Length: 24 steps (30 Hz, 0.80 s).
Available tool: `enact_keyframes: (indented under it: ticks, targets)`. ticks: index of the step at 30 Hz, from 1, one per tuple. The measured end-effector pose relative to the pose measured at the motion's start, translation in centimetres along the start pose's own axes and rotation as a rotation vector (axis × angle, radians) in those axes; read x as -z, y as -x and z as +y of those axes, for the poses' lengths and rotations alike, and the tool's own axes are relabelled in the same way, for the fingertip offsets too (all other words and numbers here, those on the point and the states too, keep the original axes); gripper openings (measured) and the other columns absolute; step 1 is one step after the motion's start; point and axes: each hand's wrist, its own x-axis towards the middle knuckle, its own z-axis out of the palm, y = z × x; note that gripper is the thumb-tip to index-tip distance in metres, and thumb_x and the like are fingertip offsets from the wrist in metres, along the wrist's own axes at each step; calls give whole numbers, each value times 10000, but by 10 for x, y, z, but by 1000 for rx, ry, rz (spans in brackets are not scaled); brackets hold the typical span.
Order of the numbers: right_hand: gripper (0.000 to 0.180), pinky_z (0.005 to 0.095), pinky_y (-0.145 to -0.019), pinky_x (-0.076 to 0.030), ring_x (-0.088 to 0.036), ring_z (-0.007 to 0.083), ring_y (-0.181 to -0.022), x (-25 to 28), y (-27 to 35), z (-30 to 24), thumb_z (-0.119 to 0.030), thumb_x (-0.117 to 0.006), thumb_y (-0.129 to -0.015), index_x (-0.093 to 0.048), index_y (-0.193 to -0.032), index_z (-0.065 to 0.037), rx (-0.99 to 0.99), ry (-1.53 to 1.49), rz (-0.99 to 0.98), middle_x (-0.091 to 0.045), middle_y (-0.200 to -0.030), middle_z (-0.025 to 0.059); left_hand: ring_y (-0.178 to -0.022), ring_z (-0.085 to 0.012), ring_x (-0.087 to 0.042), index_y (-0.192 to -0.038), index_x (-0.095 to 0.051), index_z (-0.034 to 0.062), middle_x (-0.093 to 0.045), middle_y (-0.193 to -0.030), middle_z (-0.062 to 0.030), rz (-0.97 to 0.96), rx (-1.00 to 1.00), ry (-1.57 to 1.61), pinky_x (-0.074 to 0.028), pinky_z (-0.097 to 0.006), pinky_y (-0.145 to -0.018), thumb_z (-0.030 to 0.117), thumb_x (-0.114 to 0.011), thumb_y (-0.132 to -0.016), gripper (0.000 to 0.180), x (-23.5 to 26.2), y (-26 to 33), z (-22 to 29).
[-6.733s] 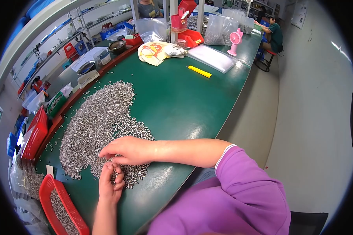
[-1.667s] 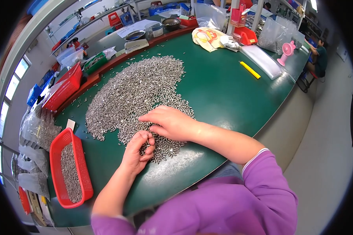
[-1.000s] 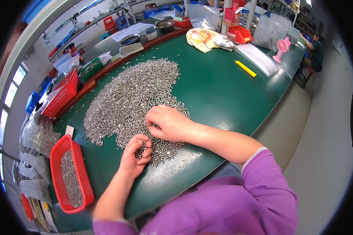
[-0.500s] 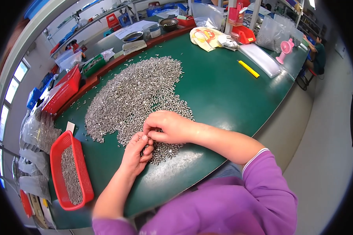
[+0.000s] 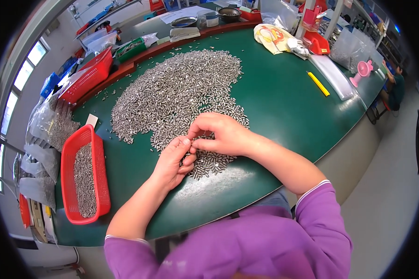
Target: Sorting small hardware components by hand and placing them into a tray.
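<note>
Two bare hands meet fingertip to fingertip at the near edge of a big heap of small metal pieces

The left hand (image 5: 173, 162) and the right hand (image 5: 221, 135) come together over the near end of the heap of metal pieces (image 5: 177, 95), which spreads far across the green table (image 5: 284, 100). The left fingers are curled in with thumb and forefinger pinched together; the right fingertips close against them, and whether a piece sits between I cannot tell. To the left, just beside the heap, a red basket (image 5: 69, 186) holds more of the same pieces. Far to the right lie a yellow stick (image 5: 318, 83) and a pink fan (image 5: 362, 72)
</note>
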Motion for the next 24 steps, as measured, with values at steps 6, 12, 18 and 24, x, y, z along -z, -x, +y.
enact_keyframes:
  ticks: [6,12,18,24]
  targets:
    - [117,373,-761,-475,-594,266,-845,-5,1,0,-140,-649,-787,-631,-886,-81,135,152,85,-622,-860,64,-538,-57,-392,-944,-457,89,-508,-842,-30,20,-5,-33,-266,-169,-394,224,-515,-961,149,2,1,-2]
    - [132,370,-812,-465,-564,258,-937,2,1,5,-169,-669,-779,-644,-893,-109,147,143,19,-601,-928,55,-533,-56,-396,-948,-462,89,-517,-842,-28,30,-12,-53,-266,-170,-394,219,-526,-956,145,-1,1,-2]
    - [150,369,-838,-459,-562,254,-956,3,2,5,-176,-661,-783,-628,-914,-111,176,140,4,-586,-964,57,-533,-60,-399,-964,-470,89,-527,-825,-33,17,-2,-35,-270,-168,-399,183,-572,-930,143,-1,2,-2]
    - [143,372,-845,-456,-564,260,-949,5,2,1,-176,-647,-783,-618,-898,-96,164,126,-13,-594,-961,60,-543,-62,-404,-990,-473,91,-530,-830,-32,8,-13,-61,-270,-166,-402,148,-574,-925,133,-1,3,-2]
